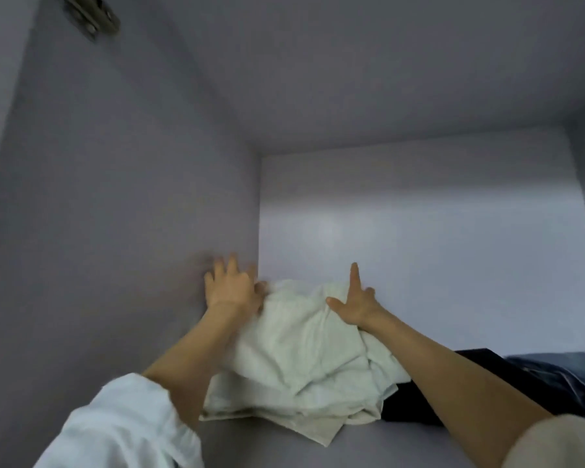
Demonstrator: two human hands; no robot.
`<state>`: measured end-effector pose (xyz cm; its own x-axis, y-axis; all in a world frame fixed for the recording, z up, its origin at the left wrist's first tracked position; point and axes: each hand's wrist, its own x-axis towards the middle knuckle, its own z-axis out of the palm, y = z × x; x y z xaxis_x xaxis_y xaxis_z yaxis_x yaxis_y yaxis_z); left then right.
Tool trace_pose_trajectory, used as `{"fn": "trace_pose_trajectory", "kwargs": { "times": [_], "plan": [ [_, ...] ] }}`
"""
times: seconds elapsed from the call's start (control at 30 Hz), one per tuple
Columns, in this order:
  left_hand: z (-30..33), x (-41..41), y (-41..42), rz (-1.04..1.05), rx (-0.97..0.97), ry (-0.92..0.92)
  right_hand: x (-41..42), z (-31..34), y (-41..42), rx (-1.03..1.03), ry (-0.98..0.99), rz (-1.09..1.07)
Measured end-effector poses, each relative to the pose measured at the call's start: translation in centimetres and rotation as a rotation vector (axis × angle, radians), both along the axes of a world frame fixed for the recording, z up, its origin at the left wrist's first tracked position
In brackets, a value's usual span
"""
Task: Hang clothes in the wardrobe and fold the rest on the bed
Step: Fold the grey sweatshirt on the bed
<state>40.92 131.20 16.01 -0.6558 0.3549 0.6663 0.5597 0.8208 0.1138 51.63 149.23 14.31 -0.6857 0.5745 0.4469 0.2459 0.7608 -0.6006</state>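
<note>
Smooth grey-lilac panels box in a wardrobe compartment: a side wall point(122, 197), a paler, faintly glossy back panel point(419, 238) and a flat shelf point(368, 444) below. A blurred metal hinge point(93, 16) sits high on the side wall.

A pale, soft cloth point(301, 359), loosely folded and creased, lies on the shelf in the back left corner, between the two hands. Its rumpled lower edge hangs toward the shelf front.

The left hand point(232, 288) has its fingers spread and straight, fingertips up against the side wall, its thumb side touching the cloth's left edge. The right hand point(352, 304) rests flat on the cloth's top, forefinger straight up, thumb stretched sideways over the fabric, the other fingers partly bent; it grips nothing.

Just right of the right wrist, dark cloth point(460, 393) lies flat, touching the pale one, with blue denim point(561, 369) beyond it. A white crinkled sleeve point(122, 427) covers the left upper arm.
</note>
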Motion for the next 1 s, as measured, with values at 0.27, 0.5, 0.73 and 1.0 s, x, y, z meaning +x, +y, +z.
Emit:
{"fn": "trace_pose_trajectory", "kwargs": {
  "times": [0.27, 0.5, 0.73, 1.0],
  "plan": [
    [-6.3, 1.7, 0.7, -0.113, -0.361, -0.205, 4.8, -1.7, -0.7, 0.517, -0.474, 0.216],
    [-9.8, -0.5, 0.7, -0.017, -0.406, -0.080, 4.7, -7.9, -1.5, 0.885, -0.570, 0.065],
    [-9.9, 1.4, -0.4, -0.169, -0.305, -0.446, 6.2, -8.0, -2.0, 0.756, -0.717, 0.036],
    [-9.8, 8.7, -8.0, -0.108, -0.144, -0.094, 10.7, -6.0, -9.5, 0.789, -0.533, 0.044]
  ]
}}
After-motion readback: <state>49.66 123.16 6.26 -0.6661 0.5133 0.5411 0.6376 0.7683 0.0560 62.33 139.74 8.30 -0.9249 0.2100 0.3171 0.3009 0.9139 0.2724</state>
